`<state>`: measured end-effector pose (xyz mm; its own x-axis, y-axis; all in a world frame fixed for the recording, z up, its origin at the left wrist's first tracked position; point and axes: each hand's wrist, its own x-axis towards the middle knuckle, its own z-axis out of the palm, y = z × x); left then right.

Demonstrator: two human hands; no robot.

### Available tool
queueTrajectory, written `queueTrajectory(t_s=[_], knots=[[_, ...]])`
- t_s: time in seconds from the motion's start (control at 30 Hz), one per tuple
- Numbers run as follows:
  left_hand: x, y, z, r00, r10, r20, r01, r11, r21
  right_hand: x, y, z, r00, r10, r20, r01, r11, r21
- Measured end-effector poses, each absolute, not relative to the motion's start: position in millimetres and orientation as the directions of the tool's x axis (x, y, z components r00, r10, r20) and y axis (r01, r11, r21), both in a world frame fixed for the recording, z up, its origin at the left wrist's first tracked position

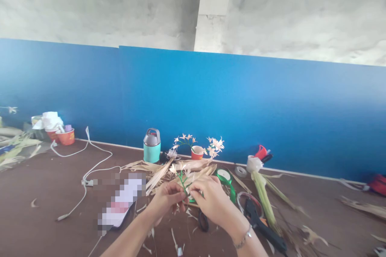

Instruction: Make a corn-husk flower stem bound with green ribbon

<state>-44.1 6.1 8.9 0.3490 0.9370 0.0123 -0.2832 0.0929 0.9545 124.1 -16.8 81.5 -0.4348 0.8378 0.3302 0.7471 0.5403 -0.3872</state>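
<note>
My left hand (170, 200) pinches the green stem of a small flower spray (181, 177) with pale blossoms at its top. My right hand (208, 196) is closed at the same stem, its fingertips close to the left ones. Behind my hands lie dry husks (159, 178). A roll of green ribbon (224, 176) sits just beyond my right hand, its loose end trailing toward the table. Black scissors handles (203, 221) show below my right hand, and husk scraps lie around them.
A paper cup (197, 152) with flower sprays and a teal container (152, 150) stand by the blue partition (241, 108). A phone (123, 204) and white cables (98, 164) lie left. A black glue gun (262, 227), tape roll (240, 171) and green husks (265, 200) are right.
</note>
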Motion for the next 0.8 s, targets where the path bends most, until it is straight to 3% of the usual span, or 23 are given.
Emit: queueTrajectory(t_s=[0.23,0.8], knots=[[-42.2,5.2,9.7,0.326,0.945,-0.007,-0.265,0.099,0.959,121.8,-12.6,73.6,-0.431,0.816,0.385,0.765,0.557,-0.323],[-37.9,0.6,16.8,0.317,0.948,-0.040,-0.183,0.103,0.978,121.4,-12.4,76.3,-0.469,0.790,0.394,0.739,0.596,-0.315]])
